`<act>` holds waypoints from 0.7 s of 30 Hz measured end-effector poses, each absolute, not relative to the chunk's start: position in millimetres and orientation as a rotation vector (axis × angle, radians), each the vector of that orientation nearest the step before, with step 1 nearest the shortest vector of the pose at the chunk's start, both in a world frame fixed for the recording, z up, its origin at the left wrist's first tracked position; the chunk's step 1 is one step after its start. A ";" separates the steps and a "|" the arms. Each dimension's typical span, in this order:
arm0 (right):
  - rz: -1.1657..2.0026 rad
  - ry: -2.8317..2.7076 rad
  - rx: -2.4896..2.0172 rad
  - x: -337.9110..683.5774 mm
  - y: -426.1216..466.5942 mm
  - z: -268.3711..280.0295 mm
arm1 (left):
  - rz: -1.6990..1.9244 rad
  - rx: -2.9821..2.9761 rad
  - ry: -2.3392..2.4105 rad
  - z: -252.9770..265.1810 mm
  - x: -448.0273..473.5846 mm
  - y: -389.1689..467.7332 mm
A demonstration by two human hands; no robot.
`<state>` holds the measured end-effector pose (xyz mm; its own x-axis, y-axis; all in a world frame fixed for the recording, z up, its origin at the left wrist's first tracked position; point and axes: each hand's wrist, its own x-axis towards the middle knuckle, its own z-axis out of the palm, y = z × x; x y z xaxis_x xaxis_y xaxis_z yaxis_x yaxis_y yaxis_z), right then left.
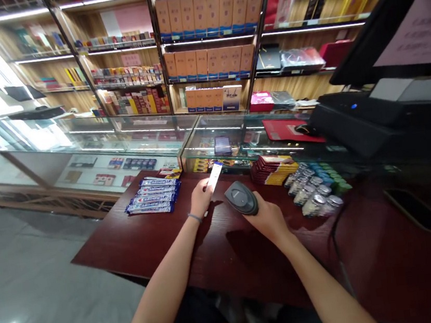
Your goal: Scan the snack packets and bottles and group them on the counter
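Note:
My left hand (201, 199) is closed on the near end of a slim white-and-blue packet (215, 174), holding it above the dark red table (211, 256). In my right hand (268, 218) is a dark grey barcode scanner (241, 198), gripped by its handle, its head turned toward the packet. The scanner and packet are apart. Left of my left hand lies a row of similar slim blue-and-silver packets (153, 196). Beyond the scanner to the right are stacked red-and-yellow boxes (273, 170) and several small silver-lidded jars (311, 194).
A glass display counter (126, 136) runs behind the table. At the right stand a black monitor and its base (367, 116), with a phone (420, 211) on the table. A cable (334, 241) trails right of my right arm. Stocked shelves (208, 42) line the wall.

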<state>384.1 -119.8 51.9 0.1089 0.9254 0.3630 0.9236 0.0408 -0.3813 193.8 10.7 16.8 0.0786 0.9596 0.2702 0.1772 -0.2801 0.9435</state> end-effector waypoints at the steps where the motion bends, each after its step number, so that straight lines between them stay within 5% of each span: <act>1: 0.001 -1.793 -1.869 384.0 -119.8 52.2 | 1.286 1.601 1.162 17.5 194.0 10.2; 10: 0.128 -1.489 -1.842 389.9 -120.3 59.0 | 1.388 1.821 1.034 14.5 193.9 5.9; 21: 0.236 -0.949 -1.434 442.1 -127.2 92.3 | 1.030 2.555 0.976 7.6 221.4 -15.7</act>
